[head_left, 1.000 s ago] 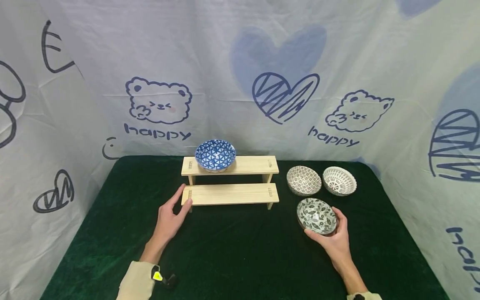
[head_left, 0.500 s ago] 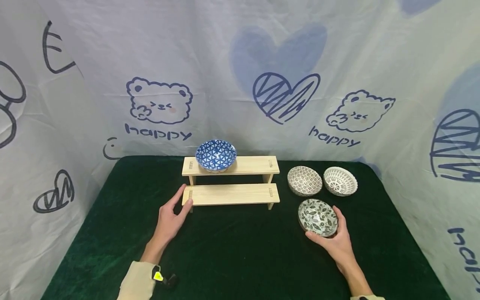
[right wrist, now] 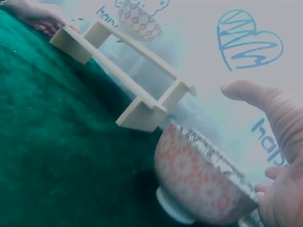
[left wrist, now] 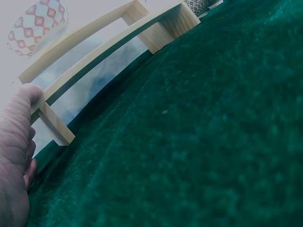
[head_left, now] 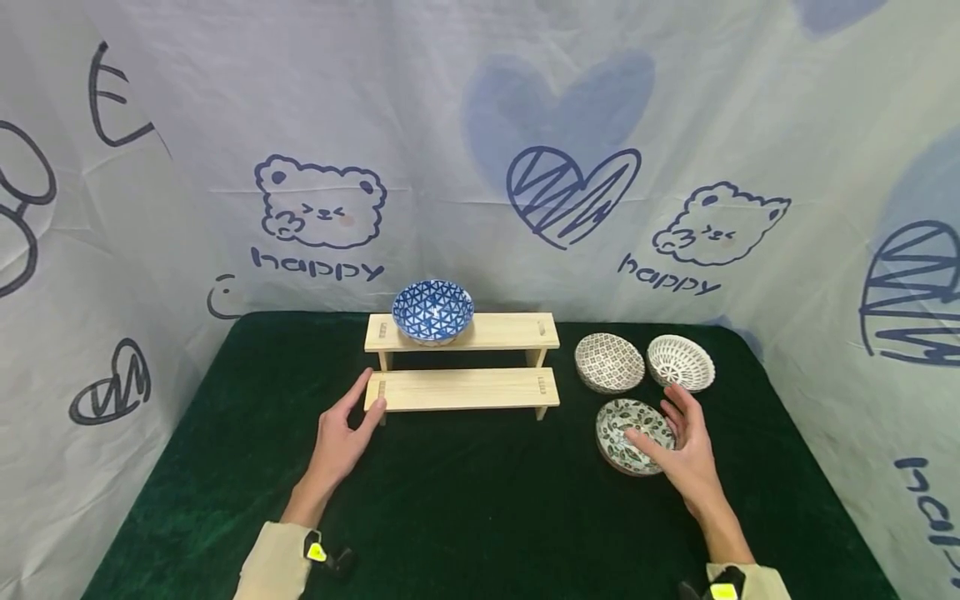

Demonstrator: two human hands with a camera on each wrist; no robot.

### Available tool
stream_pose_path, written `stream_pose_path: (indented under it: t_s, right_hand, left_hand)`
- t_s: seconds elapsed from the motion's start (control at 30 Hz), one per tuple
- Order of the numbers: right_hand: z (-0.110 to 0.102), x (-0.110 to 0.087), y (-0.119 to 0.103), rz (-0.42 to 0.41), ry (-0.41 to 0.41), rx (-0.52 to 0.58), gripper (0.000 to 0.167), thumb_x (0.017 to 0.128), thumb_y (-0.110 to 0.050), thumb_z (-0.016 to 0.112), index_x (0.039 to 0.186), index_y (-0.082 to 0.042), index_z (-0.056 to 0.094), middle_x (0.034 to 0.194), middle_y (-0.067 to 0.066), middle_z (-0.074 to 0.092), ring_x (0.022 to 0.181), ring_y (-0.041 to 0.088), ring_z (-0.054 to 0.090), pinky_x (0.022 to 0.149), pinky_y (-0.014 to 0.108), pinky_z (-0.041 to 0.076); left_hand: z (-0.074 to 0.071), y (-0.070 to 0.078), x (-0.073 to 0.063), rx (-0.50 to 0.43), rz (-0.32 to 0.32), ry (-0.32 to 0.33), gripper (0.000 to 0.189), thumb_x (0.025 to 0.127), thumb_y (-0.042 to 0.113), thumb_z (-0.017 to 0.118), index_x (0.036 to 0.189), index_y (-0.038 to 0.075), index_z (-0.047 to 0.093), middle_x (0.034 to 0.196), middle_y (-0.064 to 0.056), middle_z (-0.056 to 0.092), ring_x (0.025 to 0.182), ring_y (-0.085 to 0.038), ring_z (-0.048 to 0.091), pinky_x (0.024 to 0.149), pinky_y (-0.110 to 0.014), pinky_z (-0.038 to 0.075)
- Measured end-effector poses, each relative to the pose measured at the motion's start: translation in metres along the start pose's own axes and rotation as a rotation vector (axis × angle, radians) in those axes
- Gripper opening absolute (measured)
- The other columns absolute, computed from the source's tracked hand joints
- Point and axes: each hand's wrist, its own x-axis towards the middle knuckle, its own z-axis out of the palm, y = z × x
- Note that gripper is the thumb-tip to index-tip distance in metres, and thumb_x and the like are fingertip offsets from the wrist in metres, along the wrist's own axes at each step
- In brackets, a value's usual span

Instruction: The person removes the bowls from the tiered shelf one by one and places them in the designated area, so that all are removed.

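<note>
My left hand [head_left: 337, 440] holds the left end of the lower board of a two-tier wooden stand [head_left: 461, 389], thumb at the front edge. In the left wrist view its thumb [left wrist: 32, 93] presses on the board. A blue-and-white bowl [head_left: 432, 310] sits on the upper board's left part. Over a green-leaf-patterned bowl [head_left: 626, 450] on the cloth hovers my right hand [head_left: 692, 467], fingers loosely spread. The right wrist view shows that bowl's reddish flowered outside [right wrist: 199, 177], with the thumb raised well off its rim; the other fingers are partly hidden.
Behind the leaf-patterned bowl stand a brown-patterned bowl [head_left: 609, 363] and a white ribbed-pattern bowl [head_left: 680, 363], side by side. Dark green cloth [head_left: 480, 508] covers the table. A white printed curtain [head_left: 450, 125] hangs at the back and sides.
My right hand has let go of the leaf-patterned bowl, after moving it slightly toward me, and has lifted over its right side. The left hand stays at the stand.
</note>
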Motion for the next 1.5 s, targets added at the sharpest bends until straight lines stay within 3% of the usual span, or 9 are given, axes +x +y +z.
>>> stream_pose_path:
  t_s: [0.17,0.33,0.43,0.63,0.7,1.13,1.5]
  right_hand:
    - [0.006,0.007,-0.012,-0.065,0.004,0.05,0.096,0.09,-0.006,0.082,0.164,-0.011,0.022,0.166,0.015,0.028,0.153,0.034,0.029,0.118,0.015,0.028]
    - [0.021,0.014,-0.023,-0.117,-0.043,0.067,0.096,0.09,-0.005,0.081,0.164,-0.008,0.021,0.167,0.013,0.028,0.154,0.033,0.029,0.113,0.008,0.03]
    - [0.033,0.017,-0.028,-0.152,-0.074,0.075,0.095,0.09,-0.004,0.081,0.164,-0.009,0.022,0.168,0.014,0.029,0.155,0.033,0.029,0.117,0.012,0.031]
    - [0.059,0.023,-0.041,-0.202,-0.16,0.112,0.095,0.089,-0.004,0.082,0.164,-0.012,0.025,0.17,0.011,0.027,0.157,0.027,0.027,0.127,0.047,0.025]
    - [0.068,0.024,-0.046,-0.22,-0.195,0.135,0.096,0.088,-0.003,0.083,0.164,-0.011,0.025,0.171,0.011,0.027,0.157,0.027,0.026,0.127,0.053,0.023]
    - [0.108,0.038,-0.065,-0.306,-0.326,0.173,0.097,0.086,-0.006,0.084,0.164,-0.008,0.025,0.171,0.007,0.028,0.157,0.028,0.027,0.126,0.058,0.023]
    - [0.128,0.05,-0.081,-0.34,-0.375,0.177,0.1,0.085,-0.015,0.086,0.164,-0.01,0.025,0.169,0.006,0.032,0.156,0.025,0.03,0.127,0.053,0.024]
  left_hand:
    - [0.0,0.0,0.001,0.005,-0.003,-0.007,0.064,0.105,0.037,0.065,0.16,0.012,0.044,0.164,-0.004,0.043,0.15,-0.03,0.042,0.122,-0.059,0.032]
    - [-0.001,0.0,0.002,0.011,-0.008,-0.012,0.065,0.105,0.037,0.065,0.16,0.012,0.043,0.164,-0.005,0.042,0.151,-0.032,0.041,0.121,-0.06,0.032]
    - [-0.001,-0.001,0.002,0.014,-0.009,-0.015,0.065,0.105,0.037,0.065,0.16,0.011,0.043,0.164,-0.006,0.042,0.151,-0.032,0.041,0.121,-0.061,0.032]
    - [0.0,0.0,0.001,0.011,-0.008,-0.008,0.065,0.105,0.038,0.065,0.16,0.011,0.044,0.164,-0.005,0.043,0.15,-0.031,0.042,0.122,-0.059,0.033]
    - [0.0,0.0,0.001,0.011,-0.008,-0.006,0.064,0.105,0.038,0.065,0.16,0.012,0.044,0.163,-0.005,0.043,0.15,-0.03,0.042,0.122,-0.059,0.033]
    - [-0.001,-0.001,-0.001,0.004,-0.013,-0.012,0.065,0.105,0.037,0.065,0.16,0.011,0.043,0.164,-0.005,0.042,0.15,-0.032,0.041,0.121,-0.06,0.032]
    - [-0.001,-0.004,0.001,0.01,0.006,-0.007,0.065,0.105,0.035,0.066,0.16,0.01,0.043,0.164,-0.007,0.043,0.15,-0.033,0.042,0.12,-0.061,0.034]
